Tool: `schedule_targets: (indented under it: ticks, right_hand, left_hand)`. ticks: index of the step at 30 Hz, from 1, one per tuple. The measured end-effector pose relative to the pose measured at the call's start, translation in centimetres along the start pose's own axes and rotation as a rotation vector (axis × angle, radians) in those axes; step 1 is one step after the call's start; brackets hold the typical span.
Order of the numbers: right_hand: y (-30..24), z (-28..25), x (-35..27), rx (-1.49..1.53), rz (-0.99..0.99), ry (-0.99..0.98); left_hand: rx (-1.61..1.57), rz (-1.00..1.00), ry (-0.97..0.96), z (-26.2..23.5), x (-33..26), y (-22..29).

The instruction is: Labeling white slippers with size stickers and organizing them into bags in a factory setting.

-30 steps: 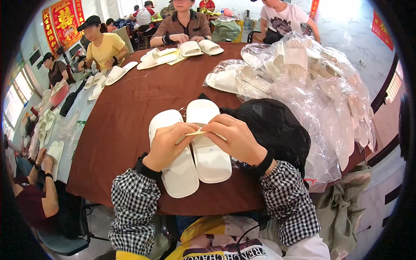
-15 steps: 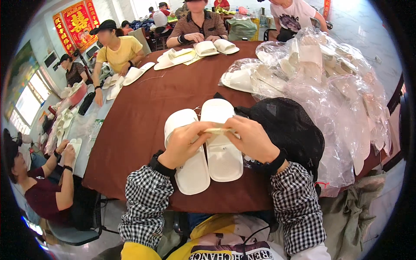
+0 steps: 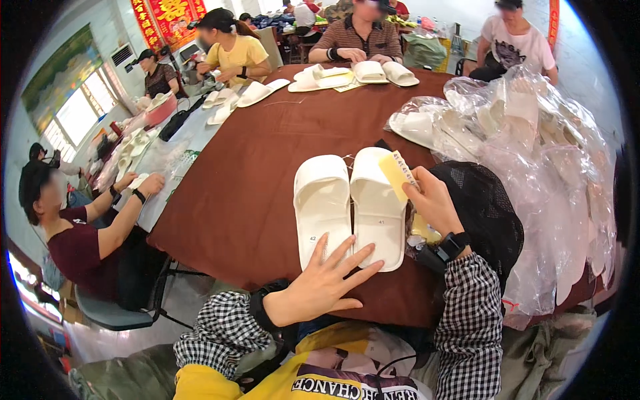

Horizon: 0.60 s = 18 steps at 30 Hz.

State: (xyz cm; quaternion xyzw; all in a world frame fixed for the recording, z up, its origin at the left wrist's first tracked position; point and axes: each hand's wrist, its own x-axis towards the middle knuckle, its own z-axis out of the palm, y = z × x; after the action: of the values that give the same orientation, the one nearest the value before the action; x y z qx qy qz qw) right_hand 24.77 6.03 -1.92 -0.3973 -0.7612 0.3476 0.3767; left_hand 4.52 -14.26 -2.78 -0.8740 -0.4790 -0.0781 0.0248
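A pair of white slippers lies side by side on the brown round table (image 3: 267, 160), left slipper (image 3: 321, 200) and right slipper (image 3: 377, 200), toes pointing away from me. My left hand (image 3: 321, 283) is spread flat with fingers apart, its fingertips resting on the heel ends of both slippers. My right hand (image 3: 433, 200) is raised beside the right slipper and pinches a small yellow paper tag (image 3: 397, 175) with black print. Both forearms wear black-and-white checked sleeves; a dark watch sits on my right wrist.
A black mesh bag (image 3: 483, 207) lies right of the slippers, beside a big heap of clear plastic bags with white slippers (image 3: 533, 140). More white slippers (image 3: 360, 73) lie at the far side, where several people sit. Another person (image 3: 80, 233) sits at left by a second table.
My hands were together over the slippers holding the tag. Now they have parted: the left hand lies flat on the heels, the right holds the yellow tag up at the right.
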Motion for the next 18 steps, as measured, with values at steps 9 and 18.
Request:
schedule_targets:
  ticks: [9,18]
  right_hand:
    - [-0.1,0.5,-0.4,0.063,-0.112,-0.102]
    - [-1.1,1.0,-0.9,0.278,-0.065,-0.5]
  left_hand:
    - [0.037,-0.016,0.024,0.0,-1.6,-2.5]
    - [-0.02,-0.514,0.173,-1.6,-3.6,-3.4]
